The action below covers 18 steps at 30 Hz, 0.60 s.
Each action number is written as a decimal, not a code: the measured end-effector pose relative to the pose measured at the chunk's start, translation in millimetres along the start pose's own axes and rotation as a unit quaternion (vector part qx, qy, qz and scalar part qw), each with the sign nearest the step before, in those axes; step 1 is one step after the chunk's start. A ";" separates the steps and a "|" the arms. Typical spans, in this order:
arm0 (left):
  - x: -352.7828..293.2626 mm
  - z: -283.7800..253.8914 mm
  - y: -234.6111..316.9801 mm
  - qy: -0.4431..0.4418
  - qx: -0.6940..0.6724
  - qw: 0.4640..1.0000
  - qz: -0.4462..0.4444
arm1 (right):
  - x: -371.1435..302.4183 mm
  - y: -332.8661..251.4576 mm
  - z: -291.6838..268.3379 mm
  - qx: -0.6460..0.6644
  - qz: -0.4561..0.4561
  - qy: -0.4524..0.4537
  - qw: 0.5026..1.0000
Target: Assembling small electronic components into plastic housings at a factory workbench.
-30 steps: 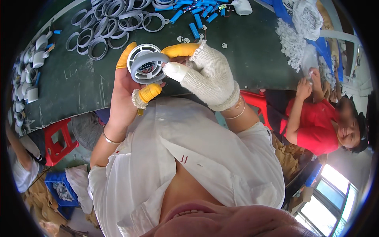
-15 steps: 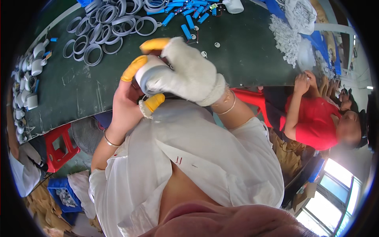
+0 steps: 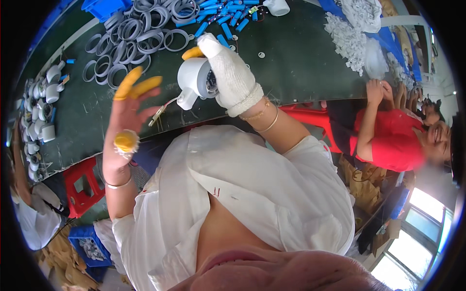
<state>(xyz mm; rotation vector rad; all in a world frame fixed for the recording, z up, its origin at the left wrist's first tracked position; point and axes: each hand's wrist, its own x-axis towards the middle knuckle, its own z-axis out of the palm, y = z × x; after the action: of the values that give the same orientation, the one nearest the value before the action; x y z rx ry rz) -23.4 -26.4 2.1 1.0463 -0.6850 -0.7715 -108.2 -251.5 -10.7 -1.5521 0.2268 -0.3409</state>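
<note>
In my right hand [image 3: 230, 72], covered by a white knit glove with a yellow cot on a fingertip, is a white round plastic housing [image 3: 191, 75] with a short side neck. Dark inner parts show at its open side, against the glove. From the neck a thin wire lead [image 3: 167, 104] runs out to the left. My left hand [image 3: 128, 104] is raised to the left of it, fingers apart, with yellow finger cots on. One of its fingers is close to the lead's end; whether they touch I cannot tell.
Grey rings [image 3: 130, 30] lie heaped at the far left of the dark green table [image 3: 291, 72], beside blue cylinders [image 3: 226, 30]. Several white housings [image 3: 50, 93] line the left edge. Small white parts [image 3: 343, 43] are piled far right, near a person in red [image 3: 388, 140].
My left hand has come off the housing and moved left, its fingers spreading. The right hand has turned the housing, so its neck and lead now show. The view has shifted slightly.
</note>
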 end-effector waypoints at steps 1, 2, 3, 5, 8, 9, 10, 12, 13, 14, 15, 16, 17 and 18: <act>-6.2 -8.3 3.7 0.014 0.049 0.999 0.005 | -2.6 -7.4 2.8 0.057 0.069 0.003 0.996; -10.8 -15.4 3.4 0.023 0.095 0.995 0.012 | -4.5 -8.1 7.5 0.128 0.108 0.006 0.986; -13.8 -19.8 0.8 0.011 0.102 0.994 0.030 | -6.5 -8.7 12.7 0.199 0.146 0.010 0.969; -17.1 -12.9 1.4 -0.014 0.101 0.994 0.048 | -14.8 -17.8 21.0 0.238 0.207 0.000 0.949; -21.6 4.6 8.1 0.034 0.251 0.963 0.093 | -24.9 -13.7 21.8 -0.054 0.038 -0.068 0.996; -19.6 8.0 10.0 0.047 0.260 0.958 0.108 | -26.8 5.8 26.1 -0.140 -0.041 -0.071 0.987; -16.3 10.1 7.6 0.058 0.266 0.954 0.125 | -26.2 -1.6 32.5 0.024 0.129 -0.093 0.987; -8.0 12.4 0.4 0.127 0.155 0.977 0.079 | -38.0 39.5 30.3 -0.236 -0.212 -0.050 0.947; -2.3 10.6 -3.6 0.141 0.078 0.985 0.059 | -38.3 30.4 25.0 -0.157 -0.111 -0.102 0.976; -2.1 5.5 -6.1 0.138 0.070 0.987 0.049 | -40.8 16.6 19.5 -0.068 -0.006 -0.159 0.985; 1.3 7.6 -5.5 0.112 0.060 0.991 0.037 | -40.4 12.4 4.5 -0.320 -0.225 -0.144 0.909; 4.6 10.8 -2.8 0.086 0.051 0.995 0.023 | -41.0 8.8 -10.1 -0.378 -0.347 -0.063 0.856; 5.3 10.8 -4.3 0.077 0.050 0.996 -0.006 | -37.0 -5.0 -28.5 -0.405 -0.335 -0.075 0.848; 8.4 11.7 -10.9 0.078 0.041 0.996 -0.018 | -32.5 4.3 -43.2 -0.478 -0.282 -0.041 0.831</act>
<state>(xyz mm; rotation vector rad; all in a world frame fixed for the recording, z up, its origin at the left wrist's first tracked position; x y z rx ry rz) -30.5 -42.2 -2.9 1.1832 -0.5696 -0.6894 -153.5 -280.4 -17.8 -2.6337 -0.1879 -0.6838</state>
